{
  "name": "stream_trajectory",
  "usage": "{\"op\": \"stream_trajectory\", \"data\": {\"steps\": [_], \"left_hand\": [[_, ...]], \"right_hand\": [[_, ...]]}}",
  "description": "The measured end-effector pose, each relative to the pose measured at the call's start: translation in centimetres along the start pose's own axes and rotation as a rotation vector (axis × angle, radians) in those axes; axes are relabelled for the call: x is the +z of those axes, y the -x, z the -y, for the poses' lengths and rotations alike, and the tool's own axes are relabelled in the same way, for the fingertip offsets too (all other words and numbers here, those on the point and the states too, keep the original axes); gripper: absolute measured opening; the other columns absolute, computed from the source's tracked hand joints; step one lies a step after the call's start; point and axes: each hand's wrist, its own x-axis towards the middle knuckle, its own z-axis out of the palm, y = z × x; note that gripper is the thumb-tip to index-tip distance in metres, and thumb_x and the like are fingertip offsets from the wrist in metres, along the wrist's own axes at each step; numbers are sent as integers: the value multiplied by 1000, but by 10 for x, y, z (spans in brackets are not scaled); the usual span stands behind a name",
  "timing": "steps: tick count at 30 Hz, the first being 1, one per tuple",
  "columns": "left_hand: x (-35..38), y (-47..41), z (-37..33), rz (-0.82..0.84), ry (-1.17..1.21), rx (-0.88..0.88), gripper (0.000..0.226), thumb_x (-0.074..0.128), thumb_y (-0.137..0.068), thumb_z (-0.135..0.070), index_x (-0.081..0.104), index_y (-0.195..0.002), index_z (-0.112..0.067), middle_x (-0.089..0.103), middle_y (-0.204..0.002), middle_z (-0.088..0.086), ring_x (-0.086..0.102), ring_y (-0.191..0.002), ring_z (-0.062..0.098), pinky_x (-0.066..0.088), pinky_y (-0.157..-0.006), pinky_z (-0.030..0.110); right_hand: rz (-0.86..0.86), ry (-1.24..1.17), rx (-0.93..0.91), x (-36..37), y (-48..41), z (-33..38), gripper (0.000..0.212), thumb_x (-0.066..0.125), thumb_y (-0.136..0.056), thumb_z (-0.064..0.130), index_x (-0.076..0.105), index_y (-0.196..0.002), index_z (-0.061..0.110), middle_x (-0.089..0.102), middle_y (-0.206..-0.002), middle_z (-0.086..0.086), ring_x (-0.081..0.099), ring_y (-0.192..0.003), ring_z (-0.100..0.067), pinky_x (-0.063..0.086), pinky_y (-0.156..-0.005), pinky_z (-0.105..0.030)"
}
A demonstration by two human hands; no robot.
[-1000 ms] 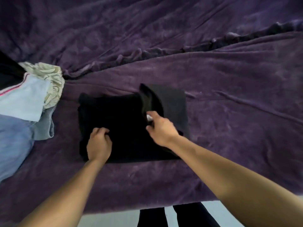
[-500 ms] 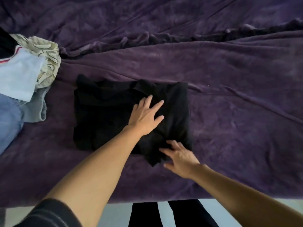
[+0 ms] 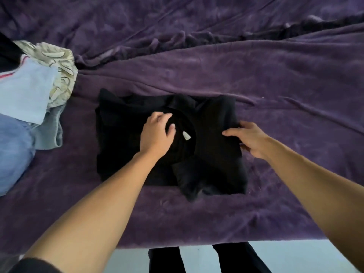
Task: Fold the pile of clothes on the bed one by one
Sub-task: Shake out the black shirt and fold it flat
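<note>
Fig., head view: I see the black garment (image 3: 216, 154), part-folded, lying flat at centre of the purple blanket (image 3: 275, 79) on the bed. L hand (image 3: 156, 134) rests on its collar area, fingers bent, w/ the white label (image 3: 186, 135) just at the hand's 3 o'clock. I can't tell whether this grip holds cloth or only presses. R hand (image 3: 250, 138) is at the garment's 3 o'clock edge, grip pinching that edge, thumb on top, fingers tucked under. The pile of clothes (image 3: 29, 95) sits at 9–10 o'clock, apart from it.
</note>
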Motion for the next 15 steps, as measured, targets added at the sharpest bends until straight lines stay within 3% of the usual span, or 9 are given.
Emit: {"op": "stream_trajectory", "data": {"steps": [2, 3, 5, 7, 9, 12, 15], "left_hand": [[-24, 12, 28, -138, 55, -34, 27, 57, -91, -19, 64, -115, -8, 58, -112, 9, 59, -101, 28, 51, -82, 40], [-37, 19, 44, -171, 64, -55, 24, 57, -91, -17, 65, -111, -7, 60, -108, 9, 61, -96, 27, 52, -78, 40], [-62, 34, 78, -200, 53, -115, 20, 56, -90, -12, 66, -107, -6, 61, -104, 9, 63, -87, 29, 53, -71, 40], [-86, 48, 112, -205, 22, -195, 18, 57, -88, -7, 67, -103, -5, 62, -100, 12, 63, -82, 33, 52, -67, 40], [-111, 60, 147, -199, -3, -265, 17, 58, -85, -4, 67, -99, -5, 64, -95, 15, 62, -81, 37, 50, -67, 41], [-142, 71, 194, -190, -24, -346, 19, 57, -86, -6, 68, -101, -6, 67, -98, 15, 63, -86, 37, 51, -71, 41], [-159, 70, 226, -193, -8, -395, 20, 55, -88, -7, 68, -103, -5, 67, -99, 16, 62, -89, 36, 47, -72, 38]], "right_hand": [[0, -44, -70, 18, 20, 17, 31, 76, -77, 12, 63, -105, 19, 72, -101, -4, 69, -94, -23, 58, -84, -46], [-3, -61, -110, 32, 32, 26, 29, 75, -78, 11, 61, -102, 20, 71, -98, -2, 69, -88, -20, 60, -69, -38], [-19, -62, -189, 72, 56, 44, 27, 74, -79, 11, 57, -99, 19, 66, -90, 3, 65, -71, -13, 48, -45, -23], [-86, 15, -271, 119, 69, 62, 32, 75, -79, 14, 55, -103, 13, 62, -86, 2, 61, -61, -13, 43, -39, -21], [-145, 150, -336, 173, 71, 80, 39, 77, -77, 22, 51, -103, 12, 60, -89, 2, 64, -66, -21, 52, -44, -31], [-160, 349, -369, 254, 63, 96, 45, 75, -76, 34, 45, -106, 16, 63, -105, -4, 67, -86, -34, 57, -72, -49], [13, 443, -302, 315, 49, 95, 48, 71, -83, 34, 48, -121, 17, 63, -110, -6, 65, -92, -30, 56, -81, -46]]}}
